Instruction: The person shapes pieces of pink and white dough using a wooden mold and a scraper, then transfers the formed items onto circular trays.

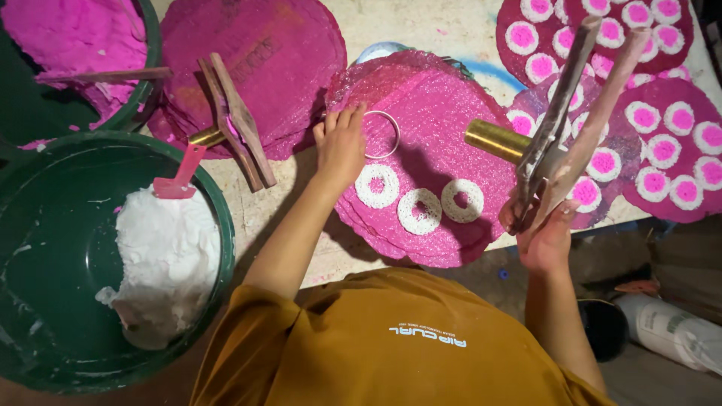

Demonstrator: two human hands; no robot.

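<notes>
Your left hand (pixel 340 143) presses its fingers on a white ring (pixel 382 134) set on the pink mat (pixel 444 113); three white dough rings (pixel 420 203) lie just below. Your right hand (pixel 545 233) grips a brass-tipped press (pixel 560 120) above the mat. A green tub (pixel 218 225) of white dough (pixel 169 256) sits at left, and a white cylindrical package (pixel 669 331) lies on the floor at right.
</notes>
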